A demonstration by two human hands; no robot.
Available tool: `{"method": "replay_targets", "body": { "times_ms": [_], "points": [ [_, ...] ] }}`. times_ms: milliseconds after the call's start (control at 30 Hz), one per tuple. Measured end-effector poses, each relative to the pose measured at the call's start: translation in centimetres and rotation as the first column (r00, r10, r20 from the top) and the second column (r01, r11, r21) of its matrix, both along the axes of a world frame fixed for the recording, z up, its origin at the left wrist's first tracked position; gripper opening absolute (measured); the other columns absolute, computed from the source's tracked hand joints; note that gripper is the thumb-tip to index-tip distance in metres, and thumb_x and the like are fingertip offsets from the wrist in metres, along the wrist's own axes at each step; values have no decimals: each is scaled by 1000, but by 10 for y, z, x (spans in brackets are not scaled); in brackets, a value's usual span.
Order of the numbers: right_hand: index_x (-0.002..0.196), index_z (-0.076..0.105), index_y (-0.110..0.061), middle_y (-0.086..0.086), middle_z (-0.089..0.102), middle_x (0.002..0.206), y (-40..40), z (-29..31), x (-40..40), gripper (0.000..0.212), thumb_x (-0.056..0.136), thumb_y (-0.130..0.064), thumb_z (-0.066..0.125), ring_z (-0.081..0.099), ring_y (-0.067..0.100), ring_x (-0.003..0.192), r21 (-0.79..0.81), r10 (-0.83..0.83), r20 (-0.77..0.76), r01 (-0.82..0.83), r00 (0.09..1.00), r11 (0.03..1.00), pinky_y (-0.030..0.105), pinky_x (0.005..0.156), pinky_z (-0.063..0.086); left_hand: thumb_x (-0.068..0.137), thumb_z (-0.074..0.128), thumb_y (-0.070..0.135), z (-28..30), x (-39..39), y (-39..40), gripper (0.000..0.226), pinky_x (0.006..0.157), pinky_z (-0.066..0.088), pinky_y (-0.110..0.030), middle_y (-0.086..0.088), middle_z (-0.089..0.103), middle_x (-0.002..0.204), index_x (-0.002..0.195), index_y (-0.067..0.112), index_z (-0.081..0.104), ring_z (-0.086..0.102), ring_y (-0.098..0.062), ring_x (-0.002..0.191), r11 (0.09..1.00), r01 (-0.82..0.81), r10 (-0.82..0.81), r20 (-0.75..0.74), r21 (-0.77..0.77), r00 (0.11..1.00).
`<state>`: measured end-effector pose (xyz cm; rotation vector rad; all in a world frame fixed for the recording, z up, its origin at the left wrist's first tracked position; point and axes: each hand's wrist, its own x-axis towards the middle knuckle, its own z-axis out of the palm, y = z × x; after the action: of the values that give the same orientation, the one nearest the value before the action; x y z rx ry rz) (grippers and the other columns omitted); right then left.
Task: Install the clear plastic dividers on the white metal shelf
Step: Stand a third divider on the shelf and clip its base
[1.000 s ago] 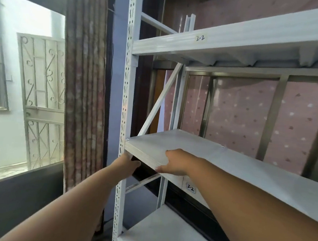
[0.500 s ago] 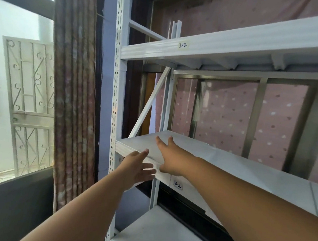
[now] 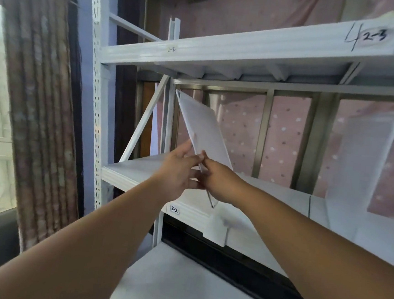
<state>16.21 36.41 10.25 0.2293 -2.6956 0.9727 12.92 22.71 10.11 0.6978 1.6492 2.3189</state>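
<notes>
A clear plastic divider (image 3: 202,126) is tilted over the left part of the white metal shelf (image 3: 127,176), its top corner leaning back and left. My left hand (image 3: 177,171) and my right hand (image 3: 219,182) both grip its lower front edge from either side. Its bottom corner pokes out below my right hand, above the shelf's front lip. A second clear divider (image 3: 362,159) stands upright on the shelf to the right. A clear clip (image 3: 216,229) hangs on the front lip beneath my right wrist.
The upper shelf (image 3: 247,49), labelled 2-2 and 2-3, hangs close above the divider's top. A perforated white upright (image 3: 97,107) and a diagonal brace (image 3: 143,121) bound the left end. A lower shelf (image 3: 179,286) lies beneath. A curtain (image 3: 35,102) and window stand left.
Both hands were empty at the shelf's left front edge. Now they hold a clear divider tilted above the shelf. The view has shifted right, showing a second standing divider.
</notes>
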Motion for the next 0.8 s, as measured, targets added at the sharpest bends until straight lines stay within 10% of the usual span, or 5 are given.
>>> {"method": "replay_targets", "body": {
  "times_ms": [200, 400, 600, 800],
  "points": [
    [158, 30, -29, -3, 52, 136, 20, -11, 22, 48, 111, -27, 39, 57, -16, 88, -174, -15, -82, 0, 997, 985, -1, 66, 42, 103, 57, 5, 7, 16, 22, 41, 85, 57, -73, -21, 67, 107, 109, 41, 74, 59, -36, 79, 991, 20, -37, -124, -132, 992],
    [164, 6, -27, 11, 58, 145, 22, -28, 25, 64, 109, -34, 40, 63, 28, 121, 8, -85, -155, 87, 984, 996, 31, 92, 52, 105, 59, 10, 3, 24, 25, 50, 85, 59, -70, -28, 66, 121, 101, 58, 71, 62, -38, 89, 985, 26, -59, -192, -173, 980],
    [164, 2, -24, 12, 68, 127, 22, -29, 26, 67, 109, -30, 40, 59, 8, 73, 9, -132, -180, 136, 975, 991, 7, 50, 38, 105, 60, 12, 5, 17, 32, 45, 84, 59, -69, -11, 65, 99, 144, 33, 60, 53, -34, 84, 962, -38, -34, -256, -270, 966],
    [164, 3, -20, 14, 71, 119, 25, -32, 29, 65, 110, -26, 39, 45, -3, 61, 18, -133, -211, 140, 968, 990, 7, 47, 37, 104, 62, 12, 6, 17, 36, 51, 83, 61, -60, -16, 62, 98, 143, 44, 59, 51, -33, 82, 960, -10, -67, -265, -278, 962]
  ]
}}
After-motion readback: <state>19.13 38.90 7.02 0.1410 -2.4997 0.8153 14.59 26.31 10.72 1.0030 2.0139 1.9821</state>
